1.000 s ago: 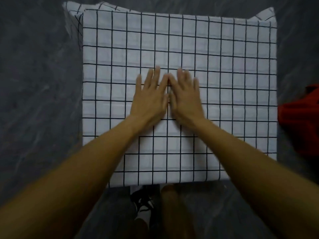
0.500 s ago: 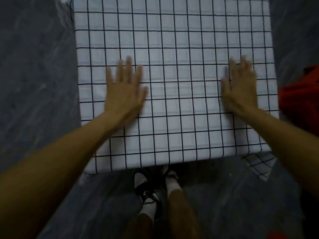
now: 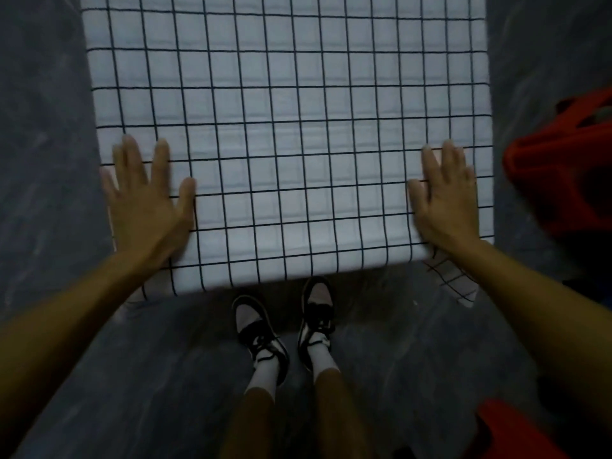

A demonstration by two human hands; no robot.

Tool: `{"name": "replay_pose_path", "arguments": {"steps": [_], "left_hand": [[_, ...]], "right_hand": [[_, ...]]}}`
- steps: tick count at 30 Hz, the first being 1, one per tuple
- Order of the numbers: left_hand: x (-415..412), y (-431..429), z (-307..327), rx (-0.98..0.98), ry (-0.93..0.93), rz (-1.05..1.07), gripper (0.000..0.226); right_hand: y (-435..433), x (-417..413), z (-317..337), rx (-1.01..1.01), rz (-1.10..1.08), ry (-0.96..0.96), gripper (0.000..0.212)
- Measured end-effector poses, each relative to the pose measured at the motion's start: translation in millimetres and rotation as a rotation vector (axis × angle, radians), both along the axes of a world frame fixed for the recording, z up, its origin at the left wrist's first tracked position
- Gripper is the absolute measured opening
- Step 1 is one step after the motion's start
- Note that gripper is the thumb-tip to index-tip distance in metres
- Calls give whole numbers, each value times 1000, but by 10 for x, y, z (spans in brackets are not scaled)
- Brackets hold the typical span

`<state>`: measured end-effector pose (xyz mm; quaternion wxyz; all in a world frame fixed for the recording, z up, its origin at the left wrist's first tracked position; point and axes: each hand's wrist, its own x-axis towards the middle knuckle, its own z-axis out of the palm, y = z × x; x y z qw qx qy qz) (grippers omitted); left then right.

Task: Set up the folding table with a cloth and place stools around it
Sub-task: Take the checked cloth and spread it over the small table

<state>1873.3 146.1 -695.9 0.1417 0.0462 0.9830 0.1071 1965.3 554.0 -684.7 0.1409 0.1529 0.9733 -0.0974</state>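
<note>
Head view: the white grid-checked cloth (image 3: 288, 134) lies spread over the counter, which it hides completely; only its square outline shows under the fabric. The left hand (image 3: 145, 207) lies flat on the cloth at the near-left corner, fingers (image 3: 160, 160) spread and released, palm down, gripping nothing, with the little finger overhanging the cloth's left edge. The right hand (image 3: 443, 207) lies the same way at the near-right corner, fingers (image 3: 448, 160) open and pointing away from the body, pressing rather than holding. Between the two thumbs the cloth looks smooth. A corner of cloth hangs below the right wrist and another below the left forearm. The person's shoes (image 3: 284, 329) stand on the grey floor (image 3: 49, 160) just short of the near edge.

The cloth step looks all but finished, so the stools come next. A red stool (image 3: 559, 167) stands just beyond the right fingers, off the cloth's right edge and apart from it, so the right hand is clearly the nearer one. More red (image 3: 510, 432) shows low at the right, below the right forearm; I cannot tell whether it is a second stool. No stool is visible to the left of the left fingers.
</note>
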Motion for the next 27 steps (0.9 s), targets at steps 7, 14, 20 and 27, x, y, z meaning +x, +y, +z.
{"name": "replay_pose_path", "arguments": {"steps": [7,14,20,27], "left_hand": [[482,881,202,87,-7,-226,60],[810,982,-39,-2,-22,-258,68],[639,77,-17,-55,-55,-45,75],[642,120,104,-35,-62,-81,73]], "right_hand": [[-647,-97,125,-59,173,52,59],[-1343,36,-129,-100,341,100,55],[-372,370,-109,-10,167,35,62],[-225,443,98,-85,39,-10,62]]}}
